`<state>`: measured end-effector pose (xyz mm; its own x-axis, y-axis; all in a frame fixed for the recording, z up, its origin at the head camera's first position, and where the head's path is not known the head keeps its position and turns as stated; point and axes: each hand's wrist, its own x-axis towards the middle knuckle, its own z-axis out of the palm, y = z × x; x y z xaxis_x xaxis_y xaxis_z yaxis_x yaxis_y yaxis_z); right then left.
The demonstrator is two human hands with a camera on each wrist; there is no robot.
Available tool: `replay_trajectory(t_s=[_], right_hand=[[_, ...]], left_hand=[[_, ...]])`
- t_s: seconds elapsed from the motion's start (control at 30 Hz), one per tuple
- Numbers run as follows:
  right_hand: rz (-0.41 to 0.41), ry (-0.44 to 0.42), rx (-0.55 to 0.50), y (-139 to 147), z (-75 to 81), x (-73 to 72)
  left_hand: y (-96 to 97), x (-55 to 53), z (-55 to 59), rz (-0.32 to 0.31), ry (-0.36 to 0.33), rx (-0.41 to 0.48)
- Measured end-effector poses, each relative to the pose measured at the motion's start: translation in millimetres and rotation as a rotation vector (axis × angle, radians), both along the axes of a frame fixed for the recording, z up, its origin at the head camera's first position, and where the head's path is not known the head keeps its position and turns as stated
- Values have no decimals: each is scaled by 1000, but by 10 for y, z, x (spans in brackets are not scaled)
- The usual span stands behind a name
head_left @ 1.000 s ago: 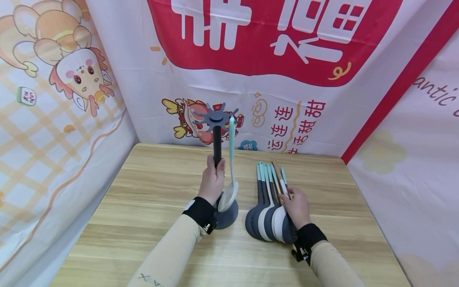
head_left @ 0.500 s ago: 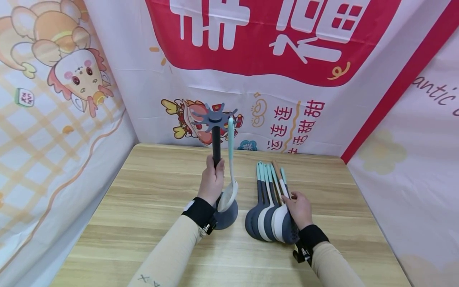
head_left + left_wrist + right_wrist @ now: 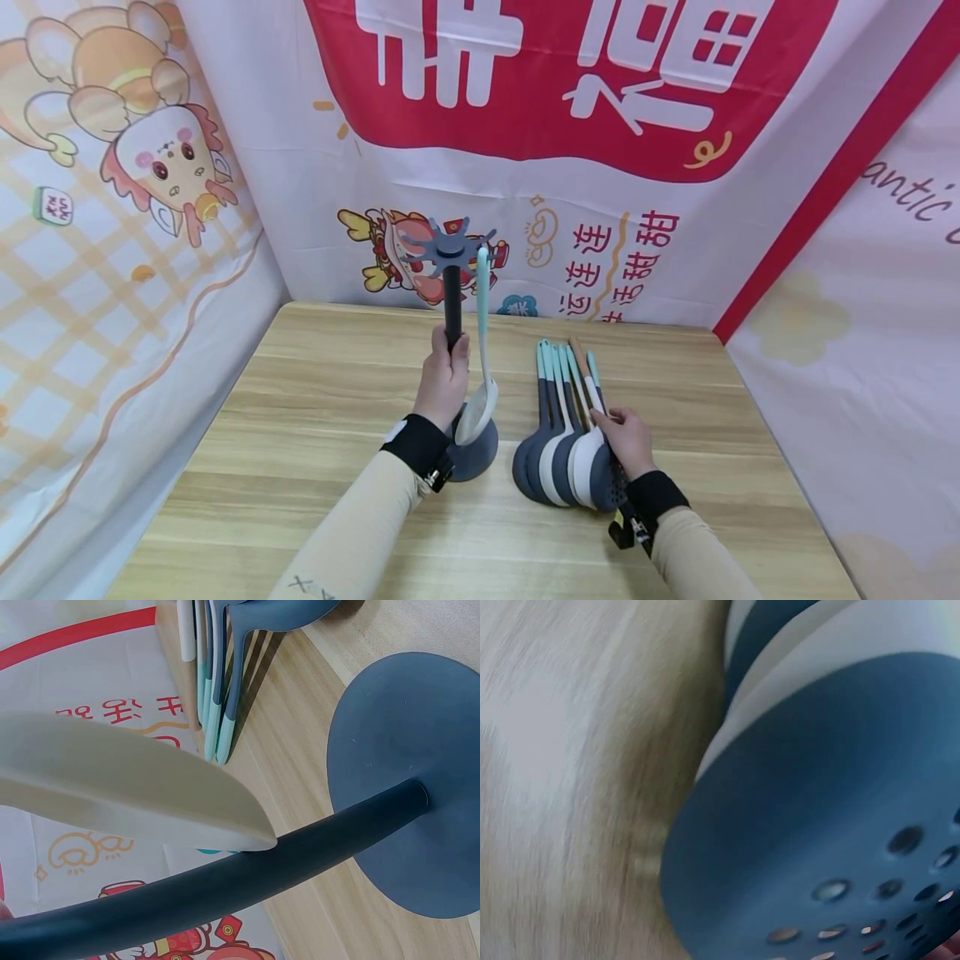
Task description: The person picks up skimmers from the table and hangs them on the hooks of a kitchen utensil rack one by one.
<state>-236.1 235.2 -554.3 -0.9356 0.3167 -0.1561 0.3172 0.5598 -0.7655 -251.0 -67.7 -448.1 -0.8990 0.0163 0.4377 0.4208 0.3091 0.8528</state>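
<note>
My left hand (image 3: 444,375) grips the dark pole of an upright utensil stand (image 3: 452,292), whose round base (image 3: 409,787) sits on the table. From its spoked top hangs a white spoon (image 3: 482,358) with a mint handle, bowl downward beside my wrist. On the right, my right hand (image 3: 626,437) has thumb and fingers at the neck of a dark perforated skimmer (image 3: 810,817), the rightmost in a row of utensils. The skimmer's holed head fills much of the right wrist view, its neck partly hidden by my hand.
Several grey and white utensils (image 3: 551,467) with mint handles lie side by side, overlapping, left of the skimmer. Among them is a wooden-ended handle (image 3: 581,354). The wooden table (image 3: 322,400) meets a printed cloth backdrop (image 3: 630,167) behind and at both sides.
My right hand has slid slightly toward me and to the right along the skimmer, uncovering more of its holed head. My left hand stays on the pole, and the spoon still hangs.
</note>
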Motion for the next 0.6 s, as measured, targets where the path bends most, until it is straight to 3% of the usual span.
replay_trajectory(t_s=[0.27, 0.6], right_hand=[[-38, -17, -152, 34, -40, -15], [-65, -46, -199, 44, -60, -25]], left_hand=[[13, -7, 11, -9, 8, 7], [9, 2, 8, -3, -22, 7]])
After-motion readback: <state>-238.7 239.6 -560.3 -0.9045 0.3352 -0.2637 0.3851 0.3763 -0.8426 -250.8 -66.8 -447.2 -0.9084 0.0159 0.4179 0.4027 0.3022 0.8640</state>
